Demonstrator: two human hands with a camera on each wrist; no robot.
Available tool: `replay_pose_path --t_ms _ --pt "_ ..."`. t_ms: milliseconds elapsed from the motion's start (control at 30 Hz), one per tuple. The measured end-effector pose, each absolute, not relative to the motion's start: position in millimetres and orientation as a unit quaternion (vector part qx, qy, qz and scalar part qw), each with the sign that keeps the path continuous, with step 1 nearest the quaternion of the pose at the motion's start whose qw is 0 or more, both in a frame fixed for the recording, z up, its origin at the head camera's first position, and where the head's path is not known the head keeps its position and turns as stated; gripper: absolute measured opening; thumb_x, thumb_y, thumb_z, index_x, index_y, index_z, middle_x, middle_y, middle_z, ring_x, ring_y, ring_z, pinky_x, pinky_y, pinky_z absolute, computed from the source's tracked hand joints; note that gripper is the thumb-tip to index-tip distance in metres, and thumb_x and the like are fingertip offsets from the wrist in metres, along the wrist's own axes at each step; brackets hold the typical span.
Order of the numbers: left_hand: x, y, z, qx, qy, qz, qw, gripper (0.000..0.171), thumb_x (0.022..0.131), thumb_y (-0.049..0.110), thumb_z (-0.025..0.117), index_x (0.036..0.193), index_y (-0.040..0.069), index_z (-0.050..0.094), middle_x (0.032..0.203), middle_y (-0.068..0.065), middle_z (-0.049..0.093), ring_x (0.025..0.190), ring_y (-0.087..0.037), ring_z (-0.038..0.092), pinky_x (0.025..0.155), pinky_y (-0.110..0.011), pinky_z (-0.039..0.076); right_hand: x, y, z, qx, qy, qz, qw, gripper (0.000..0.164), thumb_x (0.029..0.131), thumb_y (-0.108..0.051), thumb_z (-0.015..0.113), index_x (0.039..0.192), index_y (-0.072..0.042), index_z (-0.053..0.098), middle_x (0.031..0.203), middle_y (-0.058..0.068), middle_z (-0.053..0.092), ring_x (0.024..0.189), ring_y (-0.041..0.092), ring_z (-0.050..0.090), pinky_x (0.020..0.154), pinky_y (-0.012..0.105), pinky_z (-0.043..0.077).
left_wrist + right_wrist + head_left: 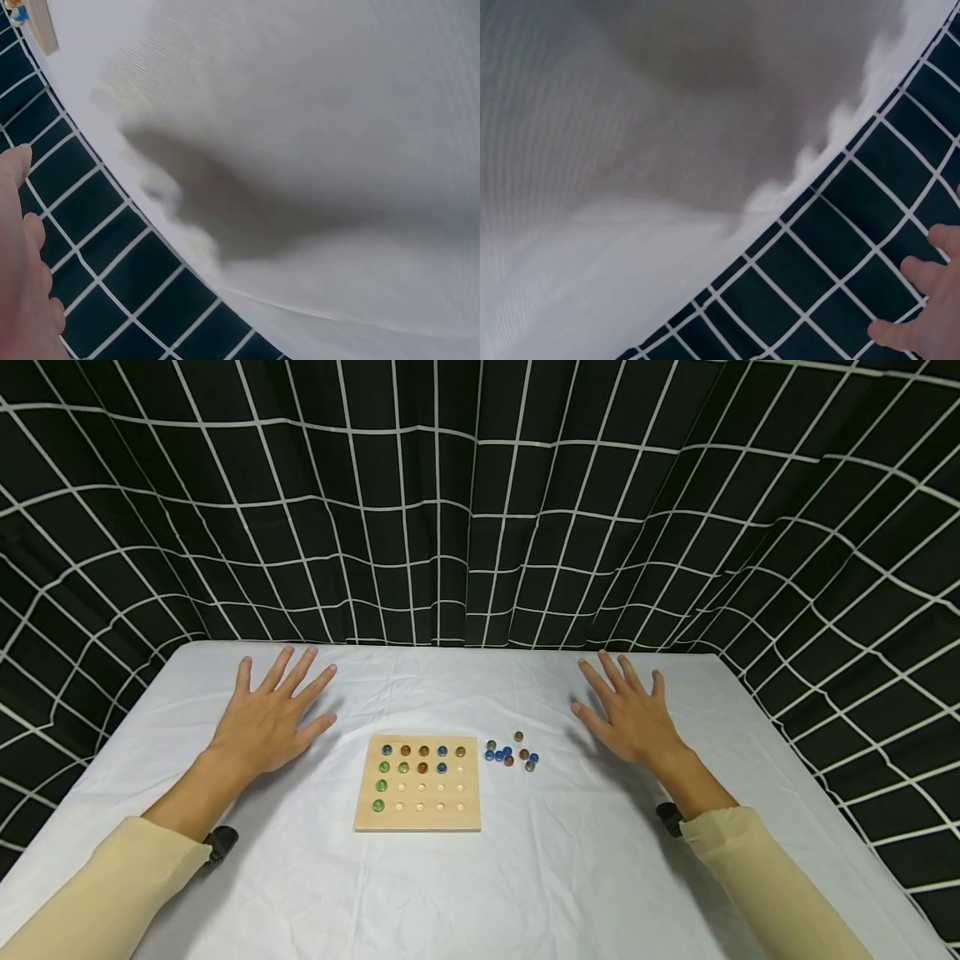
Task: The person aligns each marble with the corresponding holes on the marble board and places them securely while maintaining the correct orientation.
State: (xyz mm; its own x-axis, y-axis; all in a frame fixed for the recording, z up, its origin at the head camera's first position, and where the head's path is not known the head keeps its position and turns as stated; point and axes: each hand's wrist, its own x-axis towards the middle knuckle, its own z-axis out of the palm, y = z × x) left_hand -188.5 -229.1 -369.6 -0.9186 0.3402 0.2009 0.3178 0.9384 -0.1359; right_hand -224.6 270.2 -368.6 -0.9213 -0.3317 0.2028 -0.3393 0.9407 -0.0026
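My left hand (pixel 266 722) hovers over the left part of the table with its fingers spread and straight, holding nothing. On the right, my right hand (pixel 633 718) is likewise spread flat above the cloth and holds nothing. Between them lies a pale wooden board (pixel 431 820) with rows of small holes. Blue, amber and brown marbles fill its back row; green, brown and blue ones (pixel 442 768) sit in the second row. Green marbles (pixel 378 806) fill the left column below. Several loose marbles (pixel 509 761) lie just right of the board, nearer it than my right hand.
White cloth (pixel 562 877) covers the table. Behind its far edge and along both sides hangs a black curtain (pixel 465 527) with a white grid. Each wrist carries a dark device (pixel 220 843) under the sleeve's cuff. A corner of the board (pixel 43 30) shows in the left wrist view.
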Motion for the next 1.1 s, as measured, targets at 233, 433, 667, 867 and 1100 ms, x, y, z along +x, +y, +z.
replay_pose_path --t_ms 233,433,667,867,1100 --pt "-184.8 -219.3 -370.6 -0.196 -0.976 0.028 0.094 0.069 0.101 0.058 0.040 0.159 0.022 0.028 0.166 -0.010 0.012 0.152 -0.036 0.009 0.115 -0.070 0.002 -223.2 264.4 -369.5 0.195 -0.974 0.058 0.105 0.069 0.102 -0.055 0.041 0.159 -0.020 0.025 0.164 0.013 0.023 0.148 0.042 0.021 0.108 0.076 0.012" --pt "-180.4 -211.5 -371.1 -0.209 -0.974 0.011 0.082 0.069 0.101 0.058 0.040 0.159 0.023 0.027 0.166 -0.009 0.013 0.152 -0.035 0.010 0.115 -0.069 0.005 -221.6 259.2 -370.4 0.213 -0.970 0.082 0.088 0.069 0.102 -0.053 0.044 0.160 -0.020 0.025 0.163 0.011 0.024 0.148 0.040 0.023 0.109 0.073 0.016" --pt "-174.8 -202.7 -373.4 -0.237 -0.969 -0.016 0.069 0.069 0.101 0.060 0.039 0.159 0.024 0.027 0.167 -0.006 0.013 0.152 -0.034 0.011 0.115 -0.068 0.007 -219.2 254.4 -371.4 0.240 -0.956 0.158 0.061 0.067 0.101 -0.046 0.051 0.157 -0.015 0.031 0.159 0.016 0.032 0.145 0.038 0.030 0.107 0.069 0.026" --pt "-170.3 -197.3 -374.7 -0.258 -0.964 -0.020 0.059 0.069 0.101 0.060 0.039 0.159 0.024 0.027 0.167 -0.005 0.014 0.151 -0.035 0.014 0.116 -0.067 0.009 -216.1 250.8 -371.5 0.236 -0.945 0.223 0.029 0.071 0.100 -0.046 0.055 0.158 -0.015 0.028 0.159 0.012 0.034 0.145 0.034 0.032 0.112 0.063 0.027" --pt "-165.4 -192.8 -376.6 -0.271 -0.961 -0.039 0.032 0.071 0.100 0.063 0.039 0.159 0.025 0.027 0.165 -0.003 0.020 0.151 -0.032 0.016 0.116 -0.067 0.011 -214.9 247.0 -371.1 0.236 -0.923 0.304 0.004 0.069 0.100 -0.039 0.060 0.157 -0.017 0.029 0.151 0.014 0.046 0.137 0.032 0.044 0.105 0.059 0.041"
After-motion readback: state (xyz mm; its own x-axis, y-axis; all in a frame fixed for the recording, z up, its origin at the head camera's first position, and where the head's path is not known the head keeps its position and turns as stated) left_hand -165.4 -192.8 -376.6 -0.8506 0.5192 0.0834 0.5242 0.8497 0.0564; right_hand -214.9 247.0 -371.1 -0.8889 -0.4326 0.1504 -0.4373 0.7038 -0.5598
